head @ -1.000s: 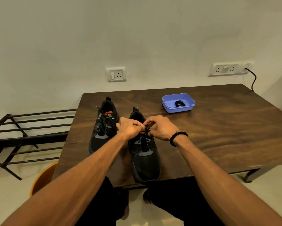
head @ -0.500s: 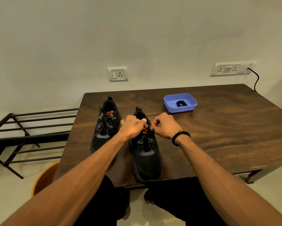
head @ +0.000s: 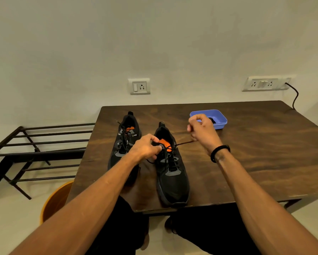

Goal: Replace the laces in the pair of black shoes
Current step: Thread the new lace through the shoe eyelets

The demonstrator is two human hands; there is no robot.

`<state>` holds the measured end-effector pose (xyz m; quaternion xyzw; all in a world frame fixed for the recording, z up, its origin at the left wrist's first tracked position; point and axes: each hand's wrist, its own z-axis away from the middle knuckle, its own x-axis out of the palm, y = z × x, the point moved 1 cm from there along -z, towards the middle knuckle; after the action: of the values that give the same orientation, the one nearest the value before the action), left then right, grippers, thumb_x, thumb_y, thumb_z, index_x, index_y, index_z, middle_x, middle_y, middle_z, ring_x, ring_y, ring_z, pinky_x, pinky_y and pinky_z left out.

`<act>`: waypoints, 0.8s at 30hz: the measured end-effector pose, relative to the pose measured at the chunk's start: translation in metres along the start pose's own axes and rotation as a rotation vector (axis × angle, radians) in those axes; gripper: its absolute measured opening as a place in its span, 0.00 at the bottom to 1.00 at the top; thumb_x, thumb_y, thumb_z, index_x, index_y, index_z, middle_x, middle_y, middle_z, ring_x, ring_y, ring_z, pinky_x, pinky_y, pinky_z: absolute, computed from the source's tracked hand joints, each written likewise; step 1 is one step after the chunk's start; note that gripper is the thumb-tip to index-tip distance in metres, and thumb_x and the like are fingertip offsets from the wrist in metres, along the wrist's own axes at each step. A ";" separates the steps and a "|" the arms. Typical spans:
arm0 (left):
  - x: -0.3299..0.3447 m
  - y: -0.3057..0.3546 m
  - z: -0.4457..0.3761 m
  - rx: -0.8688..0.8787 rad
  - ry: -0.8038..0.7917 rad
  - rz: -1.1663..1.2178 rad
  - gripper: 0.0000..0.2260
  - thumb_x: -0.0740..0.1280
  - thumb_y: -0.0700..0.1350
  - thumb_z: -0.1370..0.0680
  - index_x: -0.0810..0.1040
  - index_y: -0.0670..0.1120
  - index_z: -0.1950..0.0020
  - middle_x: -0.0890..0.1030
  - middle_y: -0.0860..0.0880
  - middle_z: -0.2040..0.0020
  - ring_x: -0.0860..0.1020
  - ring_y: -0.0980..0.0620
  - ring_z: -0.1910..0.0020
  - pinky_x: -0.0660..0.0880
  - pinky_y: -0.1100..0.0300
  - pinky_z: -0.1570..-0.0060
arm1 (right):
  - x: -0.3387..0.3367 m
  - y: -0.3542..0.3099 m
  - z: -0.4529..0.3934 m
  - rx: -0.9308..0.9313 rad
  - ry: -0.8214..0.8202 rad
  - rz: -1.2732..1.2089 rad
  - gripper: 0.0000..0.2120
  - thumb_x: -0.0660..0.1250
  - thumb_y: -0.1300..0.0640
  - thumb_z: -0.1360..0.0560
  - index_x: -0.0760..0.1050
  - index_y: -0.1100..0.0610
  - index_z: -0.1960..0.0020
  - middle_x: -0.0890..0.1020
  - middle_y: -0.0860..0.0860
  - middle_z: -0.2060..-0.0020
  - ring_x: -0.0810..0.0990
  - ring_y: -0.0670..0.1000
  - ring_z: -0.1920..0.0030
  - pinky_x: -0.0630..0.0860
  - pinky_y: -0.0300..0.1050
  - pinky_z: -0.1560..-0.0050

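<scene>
Two black shoes stand on the wooden table (head: 255, 162), toes toward me. The left shoe (head: 124, 142) is laced, with loose lace ends. On the right shoe (head: 173, 179), the orange tongue shows at its collar. My left hand (head: 145, 148) grips the black lace at the left side of that collar. My right hand (head: 202, 131) is raised to the right of the shoe and pinches the lace end (head: 184, 143), which runs taut from the top eyelet.
A blue tray (head: 219, 119) holding a coiled black lace sits behind my right hand. A black metal rack (head: 35, 150) stands left of the table, an orange bucket (head: 57, 201) below its corner. Wall sockets and a cable are behind.
My right hand has moved up and right, away from the shoe, drawing the lace end out. My left hand stays at the shoe's collar.
</scene>
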<state>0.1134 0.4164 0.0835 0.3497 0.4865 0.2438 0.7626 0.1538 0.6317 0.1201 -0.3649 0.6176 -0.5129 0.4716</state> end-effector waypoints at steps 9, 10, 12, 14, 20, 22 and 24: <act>-0.001 -0.003 0.000 -0.027 0.008 0.012 0.07 0.69 0.42 0.20 0.77 0.52 0.45 0.85 0.46 0.51 0.86 0.50 0.53 0.82 0.49 0.42 | 0.015 0.019 0.001 -0.065 -0.280 0.795 0.08 0.71 0.57 0.21 0.84 0.57 0.57 0.84 0.48 0.60 0.82 0.48 0.56 0.79 0.47 0.50; -0.002 -0.003 0.001 -0.035 -0.012 -0.004 0.08 0.70 0.42 0.20 0.77 0.53 0.45 0.84 0.46 0.49 0.86 0.50 0.52 0.82 0.49 0.42 | 0.014 0.016 0.002 -0.074 -0.241 0.715 0.08 0.69 0.58 0.20 0.84 0.58 0.56 0.84 0.47 0.61 0.81 0.45 0.57 0.78 0.43 0.51; -0.003 -0.002 0.004 -0.048 -0.056 -0.015 0.11 0.72 0.43 0.21 0.75 0.52 0.41 0.84 0.47 0.49 0.85 0.49 0.51 0.81 0.50 0.42 | 0.010 0.008 0.004 -0.059 -0.146 0.484 0.08 0.66 0.60 0.18 0.82 0.61 0.53 0.83 0.46 0.60 0.78 0.39 0.62 0.73 0.34 0.57; -0.004 -0.001 0.006 -0.056 -0.087 -0.030 0.14 0.74 0.46 0.22 0.74 0.53 0.40 0.84 0.47 0.48 0.84 0.49 0.49 0.81 0.50 0.43 | 0.007 0.001 0.004 -0.003 -0.087 0.111 0.08 0.63 0.61 0.17 0.80 0.62 0.52 0.86 0.53 0.54 0.74 0.42 0.67 0.70 0.35 0.64; -0.002 -0.004 0.001 -0.065 -0.088 -0.023 0.21 0.80 0.49 0.33 0.75 0.57 0.46 0.83 0.44 0.41 0.82 0.45 0.44 0.79 0.44 0.38 | 0.003 -0.010 0.007 0.111 -0.135 -0.296 0.10 0.62 0.54 0.16 0.70 0.58 0.52 0.82 0.57 0.60 0.67 0.48 0.71 0.64 0.40 0.71; -0.003 -0.001 0.002 -0.039 -0.029 -0.027 0.15 0.79 0.44 0.28 0.78 0.55 0.48 0.84 0.44 0.44 0.83 0.48 0.47 0.80 0.50 0.41 | 0.002 -0.001 0.006 0.003 -0.089 0.220 0.15 0.70 0.47 0.20 0.72 0.58 0.51 0.79 0.51 0.59 0.73 0.47 0.65 0.72 0.41 0.64; -0.006 -0.001 0.001 0.000 0.055 -0.071 0.07 0.75 0.43 0.23 0.83 0.53 0.49 0.85 0.48 0.46 0.83 0.54 0.51 0.79 0.62 0.50 | 0.002 0.014 0.003 -0.070 -0.145 0.710 0.14 0.75 0.44 0.26 0.76 0.53 0.51 0.81 0.47 0.53 0.79 0.46 0.54 0.78 0.46 0.52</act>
<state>0.1115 0.4110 0.0863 0.3252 0.5193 0.2261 0.7573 0.1570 0.6316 0.1063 -0.1791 0.6880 -0.2687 0.6499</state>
